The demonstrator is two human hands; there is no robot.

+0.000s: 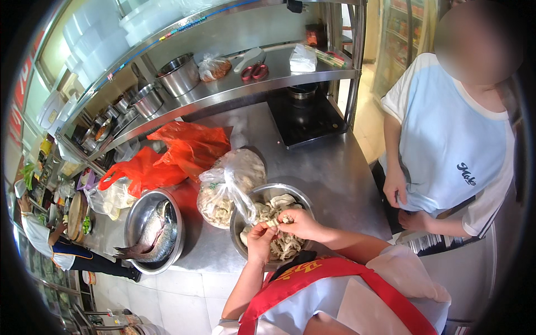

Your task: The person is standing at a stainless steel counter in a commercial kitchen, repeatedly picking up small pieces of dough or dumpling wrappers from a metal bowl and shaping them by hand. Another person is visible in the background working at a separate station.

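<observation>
Over a steel bowl [310, 204] of pale mushroom pieces [289, 247], which look like oyster mushrooms, my two hands meet. Between the fingertips of my left hand [260, 240] and my right hand [298, 222] is a small pale mushroom piece [273, 223], pinched from both sides. More of it shows at the right fingers. Larger whole mushrooms lie at the bowl's far side. A knotted clear plastic bag [234, 180] full of similar mushrooms leans against the bowl's far left, its tied end hanging over the rim.
Left on the steel table [335, 167] stand a steel basin [179, 247] with a whole fish [157, 234] and red plastic bags [188, 146]. Behind are an induction cooker [305, 121] and a shelf with pots and red-handled scissors [254, 72]. One person stands close at right, another at far left.
</observation>
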